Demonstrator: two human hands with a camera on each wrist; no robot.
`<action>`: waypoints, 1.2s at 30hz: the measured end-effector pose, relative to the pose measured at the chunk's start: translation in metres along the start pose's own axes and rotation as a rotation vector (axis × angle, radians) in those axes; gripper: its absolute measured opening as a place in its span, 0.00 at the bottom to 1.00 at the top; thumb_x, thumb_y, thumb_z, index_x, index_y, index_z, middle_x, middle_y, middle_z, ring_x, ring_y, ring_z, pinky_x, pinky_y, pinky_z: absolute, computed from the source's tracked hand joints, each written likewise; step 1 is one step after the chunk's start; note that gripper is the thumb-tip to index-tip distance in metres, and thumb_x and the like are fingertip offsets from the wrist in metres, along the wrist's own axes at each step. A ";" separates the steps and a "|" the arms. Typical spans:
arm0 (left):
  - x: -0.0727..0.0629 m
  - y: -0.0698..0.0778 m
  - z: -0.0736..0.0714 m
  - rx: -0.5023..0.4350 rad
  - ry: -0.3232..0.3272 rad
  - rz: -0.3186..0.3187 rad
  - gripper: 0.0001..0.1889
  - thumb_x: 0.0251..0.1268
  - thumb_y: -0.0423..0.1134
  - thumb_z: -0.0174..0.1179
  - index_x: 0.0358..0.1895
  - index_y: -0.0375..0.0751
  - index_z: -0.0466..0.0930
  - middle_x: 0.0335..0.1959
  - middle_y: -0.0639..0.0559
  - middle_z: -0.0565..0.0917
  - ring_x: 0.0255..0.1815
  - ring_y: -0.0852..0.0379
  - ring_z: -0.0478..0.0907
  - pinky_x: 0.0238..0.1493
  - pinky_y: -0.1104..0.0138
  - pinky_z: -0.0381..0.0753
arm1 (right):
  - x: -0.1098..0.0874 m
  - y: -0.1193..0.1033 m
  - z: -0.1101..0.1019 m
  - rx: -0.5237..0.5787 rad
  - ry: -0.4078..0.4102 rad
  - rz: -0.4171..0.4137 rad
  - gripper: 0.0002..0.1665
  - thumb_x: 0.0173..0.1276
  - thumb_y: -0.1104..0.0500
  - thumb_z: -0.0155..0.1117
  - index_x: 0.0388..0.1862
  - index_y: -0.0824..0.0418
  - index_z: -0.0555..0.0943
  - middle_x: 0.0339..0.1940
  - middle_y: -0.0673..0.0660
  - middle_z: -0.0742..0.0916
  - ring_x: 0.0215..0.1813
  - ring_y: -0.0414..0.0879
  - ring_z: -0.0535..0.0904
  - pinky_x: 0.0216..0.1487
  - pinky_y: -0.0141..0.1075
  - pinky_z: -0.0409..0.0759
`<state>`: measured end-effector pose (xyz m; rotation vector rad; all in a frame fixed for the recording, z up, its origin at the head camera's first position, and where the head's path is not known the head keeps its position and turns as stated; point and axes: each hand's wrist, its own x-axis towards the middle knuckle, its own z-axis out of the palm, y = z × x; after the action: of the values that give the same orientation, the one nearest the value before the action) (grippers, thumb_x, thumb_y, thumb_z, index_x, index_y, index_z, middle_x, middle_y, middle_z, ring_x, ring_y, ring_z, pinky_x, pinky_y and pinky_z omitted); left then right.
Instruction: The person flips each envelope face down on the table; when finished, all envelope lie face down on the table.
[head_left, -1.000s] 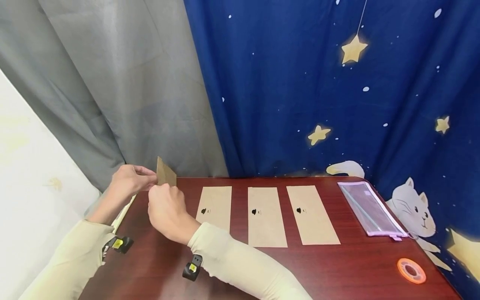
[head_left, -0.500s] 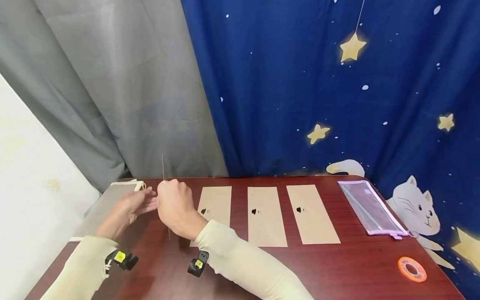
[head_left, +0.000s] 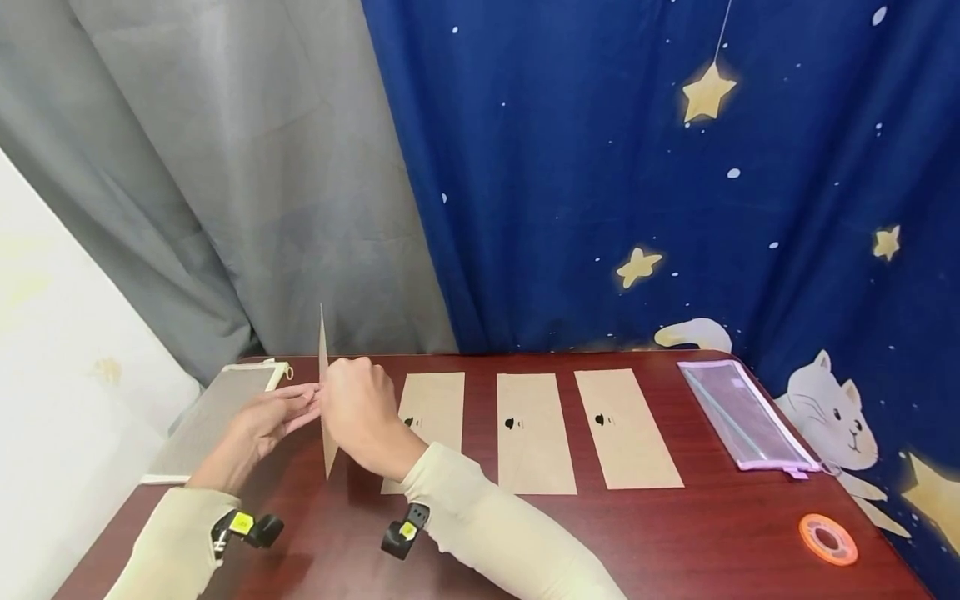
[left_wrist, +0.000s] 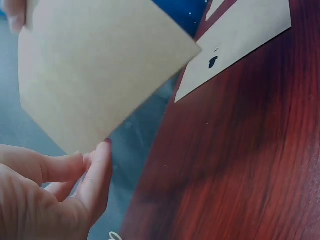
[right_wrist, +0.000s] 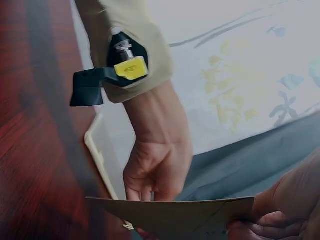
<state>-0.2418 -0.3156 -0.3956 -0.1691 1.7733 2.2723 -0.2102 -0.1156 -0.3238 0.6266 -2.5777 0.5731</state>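
A thin, flat piece of brown kraft paper [head_left: 324,375] stands upright and nearly edge-on in the head view. My right hand [head_left: 362,412] grips its far part; in the right wrist view, the right hand's fingers [right_wrist: 280,210] hold it by one end. My left hand [head_left: 262,425] has thumb and fingers at its lower edge. Up close in the left wrist view, the left hand [left_wrist: 55,195] pinches near a corner of the paper [left_wrist: 105,75]. Three similar kraft pieces [head_left: 435,400], [head_left: 536,442], [head_left: 630,433] with a small black hat print lie flat in a row.
A clear zip pouch with cream trim [head_left: 213,417] lies at the table's left side. A purple-edged mesh pouch [head_left: 750,417] and an orange tape roll [head_left: 828,539] are on the right. Curtains [head_left: 300,208] hang behind the dark red table [head_left: 660,550].
The kraft paper has turned edge-on and my right hand has moved slightly right. My left hand let go, dropped lower with its fingers extended, then came back to the paper. The cream-trimmed pouch came into view.
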 end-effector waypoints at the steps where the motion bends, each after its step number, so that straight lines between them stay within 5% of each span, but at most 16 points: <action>1: -0.001 0.001 -0.001 -0.012 -0.009 0.007 0.24 0.75 0.21 0.47 0.32 0.51 0.88 0.33 0.59 0.89 0.37 0.66 0.86 0.44 0.73 0.89 | 0.001 0.003 -0.002 0.038 -0.008 0.012 0.18 0.70 0.55 0.65 0.18 0.51 0.82 0.20 0.46 0.86 0.25 0.40 0.85 0.18 0.27 0.75; 9: -0.014 0.014 -0.013 -0.149 -0.039 0.042 0.24 0.72 0.18 0.48 0.37 0.48 0.91 0.38 0.58 0.90 0.40 0.66 0.87 0.44 0.74 0.88 | 0.008 0.034 -0.009 0.291 -0.050 0.051 0.06 0.67 0.64 0.67 0.38 0.58 0.90 0.26 0.50 0.86 0.34 0.39 0.82 0.31 0.22 0.75; 15: -0.014 0.024 -0.015 -0.096 -0.029 0.091 0.23 0.73 0.19 0.49 0.37 0.49 0.91 0.37 0.58 0.90 0.38 0.66 0.86 0.41 0.74 0.88 | 0.014 0.050 0.003 0.479 -0.094 0.125 0.11 0.64 0.66 0.68 0.21 0.63 0.81 0.13 0.48 0.77 0.23 0.36 0.68 0.24 0.22 0.63; 19: -0.012 0.029 -0.015 -0.032 -0.001 0.112 0.22 0.72 0.19 0.52 0.36 0.50 0.91 0.36 0.60 0.90 0.37 0.67 0.86 0.40 0.75 0.88 | 0.011 0.056 0.015 0.604 -0.095 0.216 0.04 0.64 0.67 0.68 0.33 0.64 0.89 0.18 0.50 0.85 0.21 0.33 0.76 0.21 0.20 0.65; 21: -0.011 0.029 -0.015 0.009 0.024 0.102 0.22 0.71 0.20 0.53 0.35 0.52 0.91 0.35 0.61 0.90 0.36 0.68 0.86 0.40 0.75 0.88 | 0.008 0.056 0.022 0.676 -0.094 0.265 0.11 0.64 0.69 0.66 0.45 0.65 0.89 0.24 0.53 0.89 0.23 0.36 0.83 0.19 0.20 0.70; 24: -0.008 0.027 -0.018 0.083 0.067 0.064 0.23 0.71 0.22 0.55 0.32 0.57 0.90 0.33 0.65 0.89 0.36 0.70 0.85 0.38 0.76 0.87 | 0.001 0.056 0.037 0.737 -0.106 0.316 0.16 0.64 0.71 0.65 0.51 0.67 0.87 0.27 0.58 0.91 0.24 0.45 0.88 0.16 0.21 0.73; 28: -0.002 0.018 -0.021 0.237 0.154 0.030 0.22 0.71 0.23 0.55 0.32 0.57 0.90 0.30 0.68 0.88 0.33 0.72 0.85 0.36 0.77 0.87 | -0.008 0.055 0.057 0.698 -0.128 0.350 0.09 0.64 0.71 0.67 0.41 0.66 0.89 0.23 0.56 0.90 0.19 0.38 0.85 0.18 0.19 0.72; 31: 0.003 0.008 -0.020 0.426 0.240 0.024 0.13 0.69 0.24 0.56 0.47 0.38 0.89 0.27 0.67 0.87 0.30 0.72 0.84 0.34 0.77 0.87 | -0.013 0.053 0.069 0.634 -0.161 0.369 0.05 0.62 0.69 0.69 0.28 0.63 0.87 0.16 0.52 0.87 0.16 0.31 0.78 0.19 0.19 0.70; 36: 0.011 -0.010 -0.017 0.718 0.361 0.038 0.18 0.66 0.26 0.59 0.56 0.15 0.77 0.27 0.54 0.89 0.26 0.69 0.81 0.30 0.75 0.86 | -0.021 0.051 0.086 0.504 -0.221 0.357 0.29 0.60 0.66 0.72 0.06 0.55 0.66 0.04 0.43 0.67 0.13 0.33 0.62 0.15 0.22 0.59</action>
<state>-0.2506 -0.3287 -0.4123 -0.4205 2.6654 1.5479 -0.2446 -0.1080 -0.4199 0.3939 -2.7822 1.3683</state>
